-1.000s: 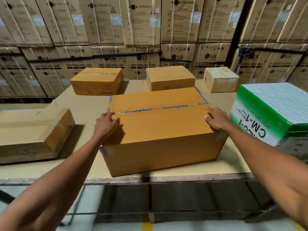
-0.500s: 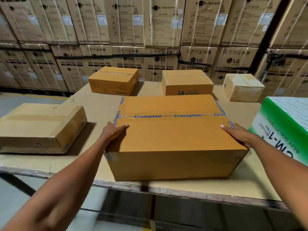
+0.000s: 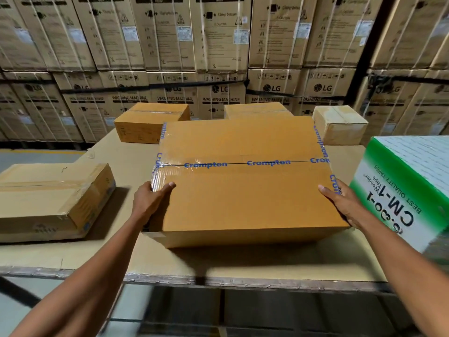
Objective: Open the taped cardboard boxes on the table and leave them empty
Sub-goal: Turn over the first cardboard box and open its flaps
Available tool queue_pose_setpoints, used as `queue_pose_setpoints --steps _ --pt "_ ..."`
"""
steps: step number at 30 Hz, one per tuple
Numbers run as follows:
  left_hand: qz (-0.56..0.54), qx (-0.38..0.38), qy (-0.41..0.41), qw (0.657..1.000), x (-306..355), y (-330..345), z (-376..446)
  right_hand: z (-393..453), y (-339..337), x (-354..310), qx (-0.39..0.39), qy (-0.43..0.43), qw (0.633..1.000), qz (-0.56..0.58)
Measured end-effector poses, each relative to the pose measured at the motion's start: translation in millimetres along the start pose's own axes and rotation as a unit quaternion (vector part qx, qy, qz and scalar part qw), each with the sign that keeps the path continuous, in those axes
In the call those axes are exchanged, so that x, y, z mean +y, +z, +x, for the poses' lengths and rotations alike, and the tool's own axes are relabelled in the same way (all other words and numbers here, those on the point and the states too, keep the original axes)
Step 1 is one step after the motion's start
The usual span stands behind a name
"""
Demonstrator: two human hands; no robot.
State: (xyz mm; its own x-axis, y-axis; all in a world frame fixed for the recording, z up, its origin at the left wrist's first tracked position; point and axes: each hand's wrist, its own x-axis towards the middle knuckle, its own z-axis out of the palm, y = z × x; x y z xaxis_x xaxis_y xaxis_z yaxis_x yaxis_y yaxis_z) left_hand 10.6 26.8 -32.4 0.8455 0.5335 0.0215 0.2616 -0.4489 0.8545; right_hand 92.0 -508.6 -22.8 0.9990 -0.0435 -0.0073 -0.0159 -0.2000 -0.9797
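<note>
**Kid:** On the table (image 3: 116,152), near the front edge & right in the middle, sits the big Crompton box (image 3: 243,190). Is it open yet?

**Worker:** Nope. The blue-print tape (image 3: 233,164) runs flat across the top seam, w/ no cut or tear I can see. Flaps are down.

**Kid:** What are the hands doing?

**Worker:** Left hand (image 3: 148,200) grips the box's left side, thumb on top. Right hand (image 3: 345,203) grips the right side, thumb on top too. Both are holding the box. I think it's tipped up a bit or lifted, as there's a shadow under the front.

**Kid:** And the other boxes?

**Worker:** All look shut. Flat box on the left (image 3: 48,200), taped. Orange box at the back left (image 3: 148,122), taped. Another orange box behind the big one (image 3: 255,109), mostly hidden, can't tell much. Small pale box at the back right (image 3: 340,125), taped. Green-and-white tape carton (image 3: 408,186) on the right, just beside the right hand, flaps look down too.

**Kid:** So how much is done?

**Worker:** My guess: nothing opened so far. Every box needs its tape off, then stuff taken out. Just starting w/ the 1st one.
</note>
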Motion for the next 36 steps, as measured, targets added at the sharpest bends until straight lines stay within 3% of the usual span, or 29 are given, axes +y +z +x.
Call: queue_pose_setpoints --steps 6,12,16,21,26,29,31,33,36 --pt "-0.114 -0.029 0.075 0.990 -32 0 -8 -17 16 36 0.071 -0.007 0.996 0.046" --pt "-0.071 -0.019 0.027 0.997 -57 8 -14 -32 45 58 0.122 0.049 0.989 -0.071" --pt "-0.028 -0.053 -0.037 0.998 -100 17 10 -50 60 73 0.148 0.081 0.974 -0.153" --pt "-0.041 -0.097 -0.076 0.991 -136 23 27 -67 71 61 0.141 0.097 0.970 -0.171" --pt "-0.074 -0.115 -0.068 0.988 -90 5 -3 -77 67 31 0.071 0.133 0.973 -0.177" --pt "-0.113 -0.122 -0.026 0.986 -51 -18 -5 -72 43 -1 0.073 0.062 0.989 -0.113" --pt "-0.168 -0.073 0.034 0.983 -19 -40 -2 -64 27 -31 0.124 0.009 0.991 -0.052" --pt "-0.170 0.029 0.077 0.982 13 -61 7 -51 15 -61 0.142 -0.027 0.989 -0.005" --pt "-0.066 0.126 0.129 0.981 51 -79 29 -35 16 -109 0.139 -0.056 0.988 0.033"
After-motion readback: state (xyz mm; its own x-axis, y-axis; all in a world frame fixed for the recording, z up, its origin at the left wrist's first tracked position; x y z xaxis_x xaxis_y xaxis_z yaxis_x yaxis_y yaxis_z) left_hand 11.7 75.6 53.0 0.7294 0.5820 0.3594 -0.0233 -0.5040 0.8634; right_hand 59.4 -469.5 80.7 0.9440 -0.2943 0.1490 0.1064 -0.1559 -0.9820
